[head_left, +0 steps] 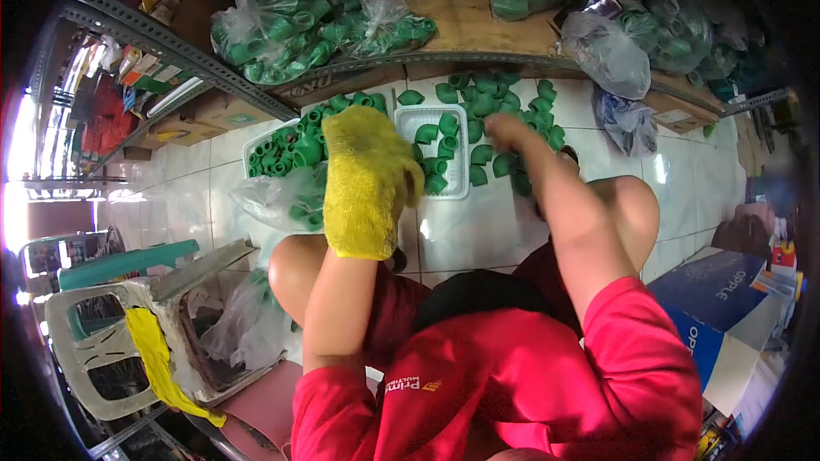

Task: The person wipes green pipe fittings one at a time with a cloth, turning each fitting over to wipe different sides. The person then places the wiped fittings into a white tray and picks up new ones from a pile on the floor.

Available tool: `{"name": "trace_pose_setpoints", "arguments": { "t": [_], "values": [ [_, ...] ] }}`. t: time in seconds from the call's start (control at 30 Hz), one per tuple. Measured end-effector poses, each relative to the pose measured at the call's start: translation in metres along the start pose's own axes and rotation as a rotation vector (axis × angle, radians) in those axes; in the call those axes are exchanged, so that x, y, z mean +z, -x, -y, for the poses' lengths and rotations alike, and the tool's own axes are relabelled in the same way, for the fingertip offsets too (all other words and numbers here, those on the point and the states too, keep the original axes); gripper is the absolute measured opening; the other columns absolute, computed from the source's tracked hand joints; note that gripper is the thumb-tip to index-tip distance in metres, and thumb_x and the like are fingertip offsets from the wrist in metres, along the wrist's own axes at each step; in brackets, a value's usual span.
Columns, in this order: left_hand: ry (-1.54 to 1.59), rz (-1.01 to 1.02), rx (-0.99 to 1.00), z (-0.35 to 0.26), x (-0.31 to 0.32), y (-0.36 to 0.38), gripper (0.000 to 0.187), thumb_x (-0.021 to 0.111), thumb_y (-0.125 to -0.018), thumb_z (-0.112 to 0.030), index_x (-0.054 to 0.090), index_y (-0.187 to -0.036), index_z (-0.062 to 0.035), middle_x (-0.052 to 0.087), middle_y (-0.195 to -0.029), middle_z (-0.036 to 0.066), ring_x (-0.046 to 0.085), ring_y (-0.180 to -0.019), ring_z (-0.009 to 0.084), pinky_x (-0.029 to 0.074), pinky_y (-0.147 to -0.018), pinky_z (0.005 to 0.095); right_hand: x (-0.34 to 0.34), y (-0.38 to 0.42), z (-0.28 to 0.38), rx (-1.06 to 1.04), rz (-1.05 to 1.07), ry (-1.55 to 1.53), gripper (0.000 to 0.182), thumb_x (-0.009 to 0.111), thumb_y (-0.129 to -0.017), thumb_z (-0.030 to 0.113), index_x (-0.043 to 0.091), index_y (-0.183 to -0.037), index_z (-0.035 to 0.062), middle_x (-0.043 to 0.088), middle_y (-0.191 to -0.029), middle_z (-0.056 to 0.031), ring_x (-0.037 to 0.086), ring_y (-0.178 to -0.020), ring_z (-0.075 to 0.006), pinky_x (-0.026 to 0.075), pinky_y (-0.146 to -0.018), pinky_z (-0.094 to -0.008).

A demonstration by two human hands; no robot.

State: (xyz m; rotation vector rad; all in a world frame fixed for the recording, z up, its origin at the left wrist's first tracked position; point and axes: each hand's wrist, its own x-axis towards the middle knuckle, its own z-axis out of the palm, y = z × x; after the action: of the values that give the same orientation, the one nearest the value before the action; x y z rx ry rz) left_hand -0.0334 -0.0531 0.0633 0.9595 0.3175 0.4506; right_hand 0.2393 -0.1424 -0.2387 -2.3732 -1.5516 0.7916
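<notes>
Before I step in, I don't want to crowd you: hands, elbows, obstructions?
Left hand yellow-covered, by tray. Right hand at loose elbows, grip unclear. More elbows in tray. Clear bag on floor, left side.

Left fingers hidden in yellow covering (363, 179); right fingers (497, 124) blurred, tray (465, 154) partly hidden

Fittings (448, 125) in tray (464, 172)
</notes>
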Motion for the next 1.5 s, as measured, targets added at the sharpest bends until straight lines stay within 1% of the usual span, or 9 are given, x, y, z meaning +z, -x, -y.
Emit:
{"name": "trace_pose_setpoints", "arguments": {
  "t": [0.17, 0.4, 0.7, 0.8, 0.93, 1.27, 1.33, 1.4, 1.5],
  "values": [
    [-0.128, -0.029, -0.001, -0.002, -0.011, -0.007, 0.037, 0.050, -0.084, -0.025, 0.046, -0.112, -0.0018, 0.056, -0.101, 0.007, 0.053, -0.092, 0.0229, 0.042, -0.078, 0.0328, 0.100, 0.070, 0.020, 0.821, 0.152, -0.730, 0.036, 0.061, -0.073, 0.028, 0.059, -0.086, -0.0057, 0.060, -0.076, -0.0224, 0.061, -0.067, -0.0321, 0.049, -0.063, -0.0358],
    [-0.309, -0.059, -0.005, 0.002, -0.017, -0.009, 0.039, 0.052, -0.083, -0.026, 0.045, -0.113, -0.0019, 0.056, -0.102, 0.008, 0.053, -0.094, 0.0232, 0.042, -0.080, 0.0335, 0.151, 0.057, 0.028, 0.695, -0.221, -0.512, 0.058, 0.065, -0.071, 0.029, 0.046, -0.109, -0.0097, 0.044, -0.117, -0.0272, 0.045, -0.109, -0.0350, 0.040, -0.088, -0.0344],
    [-0.561, -0.110, 0.089, 0.009, -0.026, -0.010, 0.042, 0.054, -0.081, -0.028, 0.045, -0.113, -0.0021, 0.055, -0.104, 0.008, 0.052, -0.096, 0.0236, 0.041, -0.082, 0.0345, 0.195, 0.047, -0.012, 0.723, -0.191, -0.451, 0.038, 0.066, -0.067, 0.029, 0.059, -0.087, -0.0031, 0.061, -0.078, -0.0189, 0.060, -0.077, -0.0342, 0.048, -0.069, -0.0376],
    [-0.647, -0.121, 0.141, 0.011, -0.031, -0.003, 0.043, 0.055, -0.080, -0.028, 0.045, -0.113, -0.0021, 0.055, -0.105, 0.009, 0.052, -0.096, 0.0238, 0.040, -0.083, 0.0349, 0.155, 0.047, -0.026, 0.320, 0.076, -0.330, 0.027, 0.065, -0.067, 0.026, 0.059, -0.070, -0.0003, 0.059, -0.064, -0.0124, 0.059, -0.061, -0.0274, 0.047, -0.056, -0.0334],
    [-0.749, -0.126, 0.217, 0.017, -0.032, -0.018, 0.045, 0.056, -0.080, -0.029, 0.045, -0.114, -0.0022, 0.054, -0.106, 0.009, 0.052, -0.097, 0.0239, 0.040, -0.084, 0.0353, 0.003, 0.028, 0.006, 0.744, 0.722, -0.573, 0.026, 0.070, -0.064, 0.029, 0.056, -0.062, 0.0067, 0.054, -0.059, -0.0063, 0.047, -0.044, -0.0135, 0.037, -0.038, -0.0277],
    [-1.037, -0.173, 0.429, 0.033, -0.027, -0.032, 0.048, 0.059, -0.078, -0.030, 0.044, -0.115, -0.0024, 0.054, -0.108, 0.010, 0.051, -0.099, 0.0244, 0.039, -0.087, 0.0364, -0.207, 0.076, 0.198, -0.038, -0.006, -0.906, 0.046, 0.059, -0.078, 0.042, 0.056, -0.105, 0.0041, 0.056, -0.100, -0.0042, 0.052, -0.089, -0.0140, 0.042, -0.074, -0.0269],
    [-0.410, -0.101, 0.510, 0.022, 0.001, -0.025, 0.049, 0.068, -0.070, -0.025, 0.047, -0.109, -0.0032, 0.055, -0.100, 0.008, 0.053, -0.094, 0.0222, 0.040, -0.085, 0.0347, -0.203, 0.090, 0.218, -0.111, -0.087, -0.611, 0.046, 0.058, -0.080, 0.041, 0.057, -0.104, 0.0022, 0.056, -0.099, -0.0071, 0.052, -0.091, -0.0155, 0.041, -0.077, -0.0275],
    [-1.244, -0.604, 0.999, 0.030, 0.023, -0.028, 0.048, 0.070, -0.068, -0.014, 0.047, -0.108, -0.0026, 0.054, -0.100, 0.009, 0.053, -0.091, 0.0214, 0.042, -0.082, 0.0308, -0.202, 0.105, 0.226, -0.294, -0.327, -0.296, 0.043, 0.057, -0.081, 0.037, 0.056, -0.104, 0.0007, 0.058, -0.099, -0.0106, 0.052, -0.093, -0.0147, 0.040, -0.080, -0.0270],
    [-0.634, -0.111, 0.549, -0.005, -0.001, -0.032, 0.043, 0.062, -0.078, -0.017, 0.044, -0.114, -0.0028, 0.052, -0.106, 0.011, 0.054, -0.093, 0.0226, 0.044, -0.082, 0.0300, -0.197, 0.109, 0.210, -0.217, -0.480, -0.703, 0.036, 0.054, -0.084, 0.033, 0.057, -0.105, 0.0033, 0.058, -0.096, -0.0060, 0.051, -0.092, -0.0131, 0.039, -0.082, -0.0255]
  ]
}}
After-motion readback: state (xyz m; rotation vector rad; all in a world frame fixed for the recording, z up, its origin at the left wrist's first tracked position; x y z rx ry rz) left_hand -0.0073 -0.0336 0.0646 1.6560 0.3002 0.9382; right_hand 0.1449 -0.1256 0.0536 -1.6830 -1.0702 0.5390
